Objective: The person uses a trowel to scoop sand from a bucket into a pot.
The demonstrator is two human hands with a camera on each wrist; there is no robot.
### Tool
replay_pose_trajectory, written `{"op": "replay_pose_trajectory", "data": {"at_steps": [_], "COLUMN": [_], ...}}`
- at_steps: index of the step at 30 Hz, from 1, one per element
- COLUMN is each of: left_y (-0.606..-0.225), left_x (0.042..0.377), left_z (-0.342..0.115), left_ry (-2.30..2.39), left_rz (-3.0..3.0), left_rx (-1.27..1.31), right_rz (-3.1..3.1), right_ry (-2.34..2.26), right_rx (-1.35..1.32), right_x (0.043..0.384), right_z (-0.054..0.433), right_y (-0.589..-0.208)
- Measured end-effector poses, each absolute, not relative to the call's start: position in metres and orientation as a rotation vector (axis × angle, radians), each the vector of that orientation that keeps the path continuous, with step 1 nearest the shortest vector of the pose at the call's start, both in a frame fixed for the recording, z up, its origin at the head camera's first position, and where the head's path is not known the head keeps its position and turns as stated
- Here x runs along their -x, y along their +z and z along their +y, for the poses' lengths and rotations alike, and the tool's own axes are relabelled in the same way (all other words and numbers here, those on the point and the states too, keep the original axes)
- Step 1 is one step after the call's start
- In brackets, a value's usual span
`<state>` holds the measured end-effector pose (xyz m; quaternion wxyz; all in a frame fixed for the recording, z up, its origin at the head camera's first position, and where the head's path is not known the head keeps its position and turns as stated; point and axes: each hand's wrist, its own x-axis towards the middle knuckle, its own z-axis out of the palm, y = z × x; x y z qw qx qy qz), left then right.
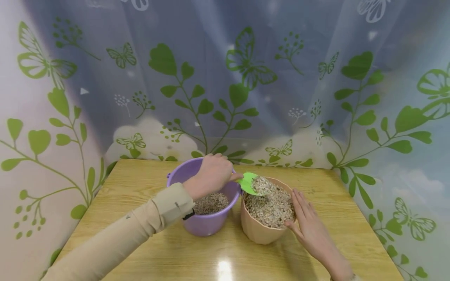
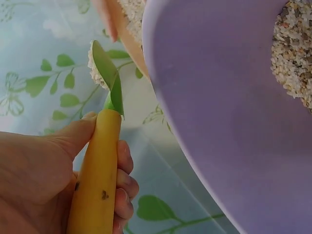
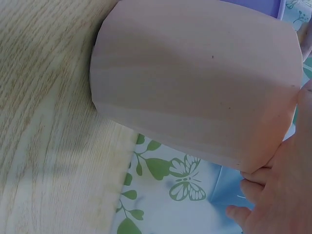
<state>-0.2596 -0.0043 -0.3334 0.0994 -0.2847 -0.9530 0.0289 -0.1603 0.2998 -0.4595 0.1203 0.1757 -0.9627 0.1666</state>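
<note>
My left hand (image 1: 212, 175) grips the yellow handle of a small trowel (image 2: 97, 170) above the purple bucket (image 1: 206, 226). Pale gravel (image 2: 95, 73) lies on the trowel's green blade, which hangs over the left rim of a peach-coloured plant pot (image 1: 258, 233). Mixed small gravel (image 1: 272, 210) fills that pot nearly to its rim. More gravel (image 1: 212, 203) covers the bottom of the bucket, partly hidden by my left arm. My right hand (image 1: 313, 226) rests against the pot's right side, fingers extended along the rim and thumb at the near edge.
Bucket and pot stand side by side on a wooden table (image 1: 137, 187), the bucket on the left. Behind the table and along both sides hangs a curtain (image 1: 207, 125) printed with leaves and butterflies.
</note>
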Motion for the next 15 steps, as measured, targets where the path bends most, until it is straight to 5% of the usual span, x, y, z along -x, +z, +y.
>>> {"op": "replay_pose_trajectory", "data": {"at_steps": [15], "left_y": [-0.331], "left_x": [0.271], "left_z": [0.043], "left_ry": [0.594], "left_rz": [-2.771], "left_rx": [0.974], "right_rz": [-2.814], "right_ry": [0.498], "right_rx": [-0.504], "right_x": [0.160], "right_z": [0.300], "right_y": [-0.460]}}
